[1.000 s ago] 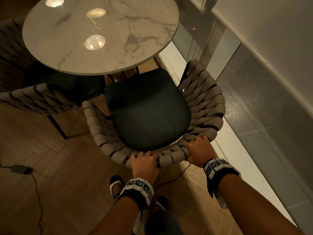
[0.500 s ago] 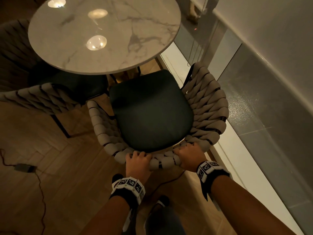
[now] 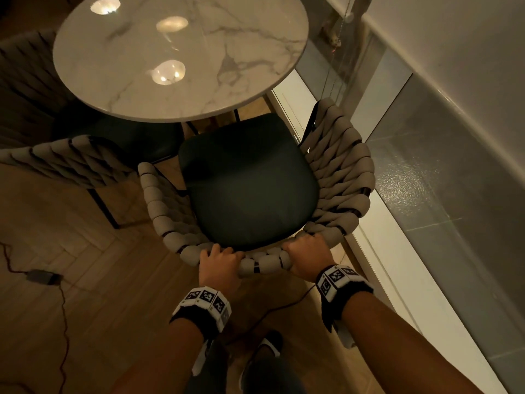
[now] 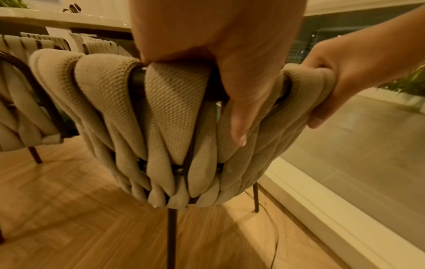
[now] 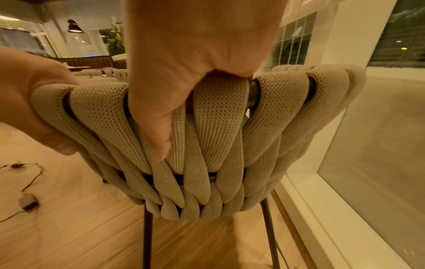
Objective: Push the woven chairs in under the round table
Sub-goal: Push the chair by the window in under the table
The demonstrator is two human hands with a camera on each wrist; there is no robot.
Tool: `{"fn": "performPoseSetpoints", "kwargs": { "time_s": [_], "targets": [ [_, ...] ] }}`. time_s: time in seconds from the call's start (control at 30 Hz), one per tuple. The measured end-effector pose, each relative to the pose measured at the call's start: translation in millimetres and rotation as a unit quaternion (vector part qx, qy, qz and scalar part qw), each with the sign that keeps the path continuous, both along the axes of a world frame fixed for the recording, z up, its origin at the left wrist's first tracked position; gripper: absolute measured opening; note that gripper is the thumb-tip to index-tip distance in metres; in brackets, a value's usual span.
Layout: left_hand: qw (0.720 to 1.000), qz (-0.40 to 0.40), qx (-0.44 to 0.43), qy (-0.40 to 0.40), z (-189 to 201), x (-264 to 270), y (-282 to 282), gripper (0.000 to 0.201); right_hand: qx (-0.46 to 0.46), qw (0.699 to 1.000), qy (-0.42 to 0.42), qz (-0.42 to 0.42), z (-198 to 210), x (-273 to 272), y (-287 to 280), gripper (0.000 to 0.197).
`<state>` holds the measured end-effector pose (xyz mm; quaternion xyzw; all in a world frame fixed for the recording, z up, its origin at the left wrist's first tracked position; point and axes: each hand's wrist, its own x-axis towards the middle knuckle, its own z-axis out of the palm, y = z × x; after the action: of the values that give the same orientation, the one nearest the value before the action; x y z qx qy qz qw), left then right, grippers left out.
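Observation:
A woven beige chair (image 3: pixel 341 177) with a dark seat cushion (image 3: pixel 247 189) stands in front of me, its front edge just under the rim of the round marble table (image 3: pixel 181 55). My left hand (image 3: pixel 218 260) grips the top of the chair's back rail, thumb down the outside of the weave (image 4: pixel 241 102). My right hand (image 3: pixel 306 254) grips the same rail further right, thumb pressed on the weave (image 5: pixel 161 127). A second woven chair (image 3: pixel 68 163) sits at the left, partly under the table.
A glass wall with a white sill (image 3: pixel 397 265) runs close along the chair's right side. A power adapter (image 3: pixel 39 275) and its cable lie on the wooden floor at the left. Another cable (image 4: pixel 273 236) trails behind the chair. My shoes (image 3: pixel 267 345) are just behind it.
The chair has slid forward toward the table with both hands still gripping its back rail; the seat's front edge now sits closer under the tabletop.

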<state>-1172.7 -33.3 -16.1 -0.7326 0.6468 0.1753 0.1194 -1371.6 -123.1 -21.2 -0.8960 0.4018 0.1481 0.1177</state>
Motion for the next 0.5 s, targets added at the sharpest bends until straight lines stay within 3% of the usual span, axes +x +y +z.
{"fn": "performPoseSetpoints", "kwargs": {
  "time_s": [0.1,0.2,0.23,0.3,0.37,0.5],
  "targets": [
    [1.0,0.016,-0.006,0.009,4,-15,0,0.055,0.047,0.999,-0.021,0.015,6,-20,-13,0.042],
    [0.999,0.022,-0.005,0.029,3,-37,-3,0.064,0.047,0.996,0.078,-0.008,13,-48,-37,0.081],
    [0.999,0.03,-0.009,0.035,1,-43,-3,0.054,0.036,0.994,0.105,-0.018,13,-51,-39,0.077],
    [0.997,0.05,-0.031,0.047,-2,-46,-8,0.025,-0.011,0.991,0.132,-0.023,12,-49,-39,0.042],
    [0.997,0.06,-0.038,0.042,-7,-44,-6,0.01,-0.039,0.99,0.137,-0.019,9,-44,-33,0.015],
    [0.997,0.062,-0.036,0.016,-16,-26,4,0.01,-0.058,0.989,0.132,-0.02,2,-31,-19,0.015]
  ]
}}
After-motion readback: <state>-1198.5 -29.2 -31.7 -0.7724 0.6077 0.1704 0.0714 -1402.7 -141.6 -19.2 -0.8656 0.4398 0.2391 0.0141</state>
